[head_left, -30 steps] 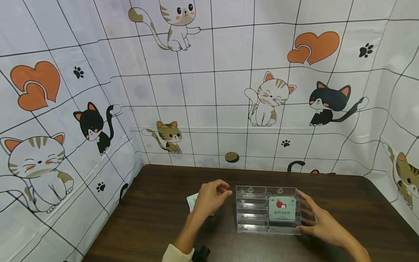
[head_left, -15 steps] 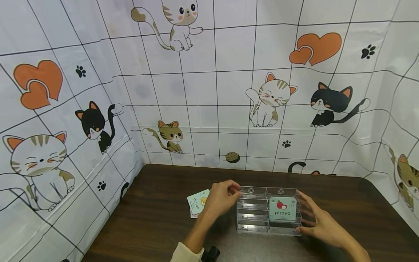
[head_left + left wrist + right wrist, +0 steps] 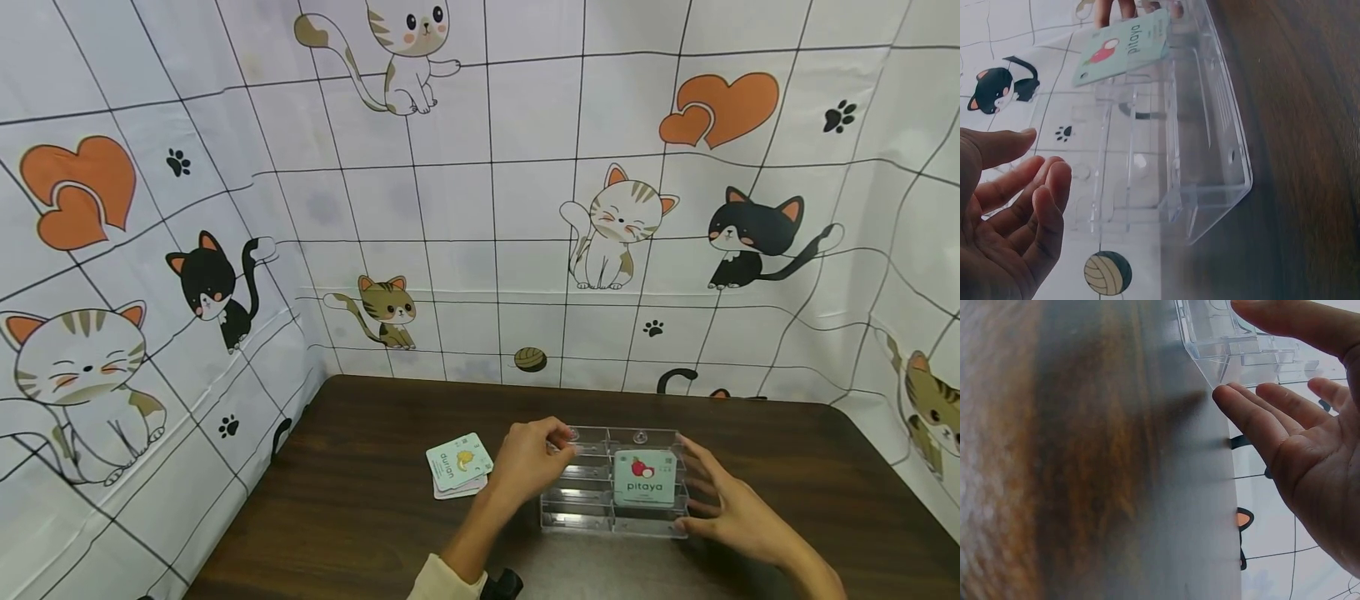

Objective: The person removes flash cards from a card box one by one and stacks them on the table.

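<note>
A clear plastic rack [image 3: 576,498] with two columns of compartments stands on the table. One green pitaya card [image 3: 645,478] leans in its right column, also visible in the left wrist view [image 3: 1124,51]. My left hand [image 3: 523,468] hovers at the rack's upper left corner; its fingers are loosely bent, with nothing between thumb and fingertips in the left wrist view [image 3: 1013,215]. Against the rack's right side lies my right hand [image 3: 735,502], thumb at the near corner and fingers extended along the side, as the right wrist view shows [image 3: 1310,437].
Left of the rack, a small pile of cards lies on the brown table [image 3: 337,500], with a durian card [image 3: 456,462] on top. Behind the table hangs a white sheet [image 3: 450,200] printed with cats, hearts and grid lines.
My left hand has moved right, from beside the card pile to the rack's upper left corner, uncovering the durian card. My right hand has stayed at the rack's right side.
</note>
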Action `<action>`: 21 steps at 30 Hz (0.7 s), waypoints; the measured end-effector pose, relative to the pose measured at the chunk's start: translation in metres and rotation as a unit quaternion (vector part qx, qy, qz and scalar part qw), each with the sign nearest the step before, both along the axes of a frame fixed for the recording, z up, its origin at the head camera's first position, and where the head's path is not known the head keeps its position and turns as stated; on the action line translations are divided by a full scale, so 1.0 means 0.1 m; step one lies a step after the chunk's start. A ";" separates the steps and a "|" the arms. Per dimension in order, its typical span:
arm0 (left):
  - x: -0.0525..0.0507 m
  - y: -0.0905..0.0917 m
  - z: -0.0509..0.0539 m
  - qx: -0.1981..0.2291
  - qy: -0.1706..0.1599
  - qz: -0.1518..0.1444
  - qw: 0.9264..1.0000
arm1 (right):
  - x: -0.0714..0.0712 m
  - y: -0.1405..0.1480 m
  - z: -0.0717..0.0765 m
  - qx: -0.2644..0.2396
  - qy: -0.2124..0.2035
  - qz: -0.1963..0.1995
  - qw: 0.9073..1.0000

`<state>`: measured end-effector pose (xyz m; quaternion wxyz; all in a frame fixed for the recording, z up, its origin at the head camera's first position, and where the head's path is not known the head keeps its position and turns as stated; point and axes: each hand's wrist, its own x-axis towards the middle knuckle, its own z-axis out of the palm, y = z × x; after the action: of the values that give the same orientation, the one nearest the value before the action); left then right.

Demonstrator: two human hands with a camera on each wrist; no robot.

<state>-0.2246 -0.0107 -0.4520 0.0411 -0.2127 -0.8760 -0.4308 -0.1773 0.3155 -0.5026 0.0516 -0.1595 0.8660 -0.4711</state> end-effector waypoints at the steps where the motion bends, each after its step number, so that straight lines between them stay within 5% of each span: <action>1: 0.00 0.01 0.00 0.000 -0.003 -0.002 1.000 | 0.00 0.00 0.00 -0.001 0.000 0.000 1.000; 21: 0.03 0.26 -0.02 0.007 0.002 -0.022 1.000 | 0.00 0.00 0.01 -0.006 -0.001 0.006 1.000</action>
<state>-0.2217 0.0154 -0.4542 0.0344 -0.2325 -0.8680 -0.4374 -0.1774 0.3155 -0.5013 0.0541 -0.1645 0.8624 -0.4756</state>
